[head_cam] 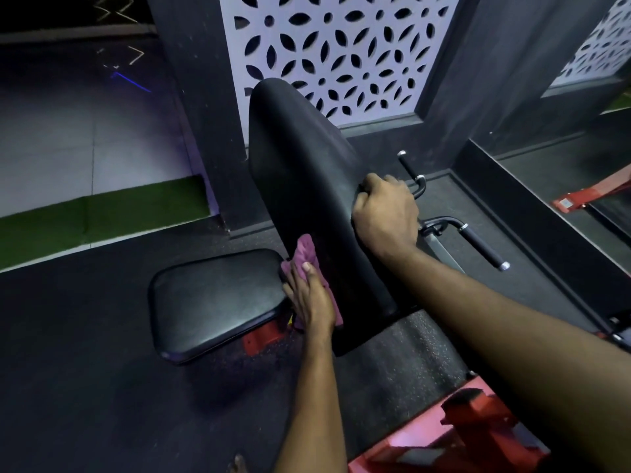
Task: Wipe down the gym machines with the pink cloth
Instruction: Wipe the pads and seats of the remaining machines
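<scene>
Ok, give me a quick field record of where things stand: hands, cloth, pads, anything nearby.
left hand: flat, fingers straight, pressing the pink cloth against the lower left side of the back pad
right hand: fingers curled over the back pad's right edge
pink cloth: bunched between left hand and back pad
back pad: black, tilted upright
seat pad: black, left of the back pad, neither hand on it
handles: black bars beyond the right hand
frame: red, bottom right

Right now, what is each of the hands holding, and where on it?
Right hand grips the tall black padded backrest by its right edge. Left hand presses the crumpled pink cloth against the backrest's left side, fingers straight.
</scene>
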Demonstrator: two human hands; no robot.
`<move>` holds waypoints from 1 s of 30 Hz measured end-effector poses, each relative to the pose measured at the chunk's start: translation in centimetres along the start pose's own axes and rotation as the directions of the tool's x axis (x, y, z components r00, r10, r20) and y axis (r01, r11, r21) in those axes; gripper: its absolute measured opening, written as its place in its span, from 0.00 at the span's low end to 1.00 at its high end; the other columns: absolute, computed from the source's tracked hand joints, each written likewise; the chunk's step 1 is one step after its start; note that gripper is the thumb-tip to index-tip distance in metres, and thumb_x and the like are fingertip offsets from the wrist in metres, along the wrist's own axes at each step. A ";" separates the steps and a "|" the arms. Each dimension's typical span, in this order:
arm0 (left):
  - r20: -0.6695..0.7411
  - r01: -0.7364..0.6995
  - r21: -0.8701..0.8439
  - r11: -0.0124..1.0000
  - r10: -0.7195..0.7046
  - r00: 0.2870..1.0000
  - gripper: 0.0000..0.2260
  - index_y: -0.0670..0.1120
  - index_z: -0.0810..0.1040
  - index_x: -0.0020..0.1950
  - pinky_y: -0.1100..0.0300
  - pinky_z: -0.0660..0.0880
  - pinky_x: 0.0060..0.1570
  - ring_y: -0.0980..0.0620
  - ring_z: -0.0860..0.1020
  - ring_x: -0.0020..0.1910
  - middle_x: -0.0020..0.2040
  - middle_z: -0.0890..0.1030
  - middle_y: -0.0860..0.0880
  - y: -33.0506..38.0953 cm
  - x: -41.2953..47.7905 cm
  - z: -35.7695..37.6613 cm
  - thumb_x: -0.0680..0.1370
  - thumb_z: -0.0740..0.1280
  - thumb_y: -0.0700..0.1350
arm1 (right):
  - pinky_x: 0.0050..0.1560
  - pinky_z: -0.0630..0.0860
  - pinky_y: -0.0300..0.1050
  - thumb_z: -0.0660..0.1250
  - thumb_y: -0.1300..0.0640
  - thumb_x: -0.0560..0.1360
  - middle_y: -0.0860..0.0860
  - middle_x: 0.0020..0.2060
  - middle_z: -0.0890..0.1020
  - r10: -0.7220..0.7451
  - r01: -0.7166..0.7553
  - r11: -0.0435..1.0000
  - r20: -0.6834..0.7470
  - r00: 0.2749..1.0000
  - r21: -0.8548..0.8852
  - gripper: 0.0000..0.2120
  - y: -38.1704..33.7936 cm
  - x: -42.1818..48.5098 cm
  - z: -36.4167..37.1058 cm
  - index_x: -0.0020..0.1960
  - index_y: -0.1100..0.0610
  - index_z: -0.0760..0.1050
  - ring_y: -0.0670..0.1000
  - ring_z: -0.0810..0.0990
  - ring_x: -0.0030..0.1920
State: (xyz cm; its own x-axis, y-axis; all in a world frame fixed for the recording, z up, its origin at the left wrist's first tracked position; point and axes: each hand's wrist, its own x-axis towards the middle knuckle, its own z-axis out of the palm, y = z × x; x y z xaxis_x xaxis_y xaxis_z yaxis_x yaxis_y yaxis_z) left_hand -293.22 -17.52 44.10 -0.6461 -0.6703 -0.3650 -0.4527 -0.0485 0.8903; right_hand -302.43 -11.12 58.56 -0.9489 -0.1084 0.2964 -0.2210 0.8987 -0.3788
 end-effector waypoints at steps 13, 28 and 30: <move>-0.078 -0.383 0.163 0.909 0.399 0.914 0.18 0.51 0.66 0.70 0.45 0.70 0.61 0.37 0.74 0.62 0.63 0.77 0.39 8.9 -8.0 -2.8 0.85 0.50 0.57 | 0.52 0.67 0.20 0.65 0.65 0.79 0.46 0.57 0.85 -0.019 -0.123 0.888 0.303 0.953 0.443 0.17 9.7 -4.8 -3.8 0.62 0.50 0.84 0.41 0.80 0.57; 0.069 -0.443 0.408 0.799 0.456 0.887 0.19 0.67 0.67 0.74 0.28 0.53 0.72 0.42 0.48 0.80 0.83 0.47 0.52 10.5 -6.6 0.3 0.83 0.59 0.56 | 0.62 0.69 0.29 0.60 0.70 0.77 0.46 0.58 0.85 -0.031 -0.070 0.800 0.158 0.987 0.596 0.22 11.1 -5.0 -0.5 0.60 0.51 0.84 0.45 0.80 0.61; 0.082 -0.436 0.423 0.794 0.445 0.892 0.17 0.65 0.70 0.72 0.27 0.54 0.71 0.41 0.49 0.80 0.83 0.49 0.51 12.0 -5.4 0.5 0.83 0.59 0.55 | 0.64 0.70 0.32 0.60 0.70 0.77 0.46 0.58 0.85 -0.022 -0.074 0.792 0.149 0.989 0.606 0.23 11.2 -5.0 -0.4 0.60 0.51 0.84 0.45 0.80 0.60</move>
State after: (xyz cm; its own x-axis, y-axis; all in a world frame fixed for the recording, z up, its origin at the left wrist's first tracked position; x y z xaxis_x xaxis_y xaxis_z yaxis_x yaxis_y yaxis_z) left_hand -295.45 -14.05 56.60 -0.8281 -0.5584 0.0488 -0.3380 0.5669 0.7513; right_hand -300.07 -0.31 53.20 -0.9668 -0.1906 0.1705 -0.2416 0.4621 -0.8533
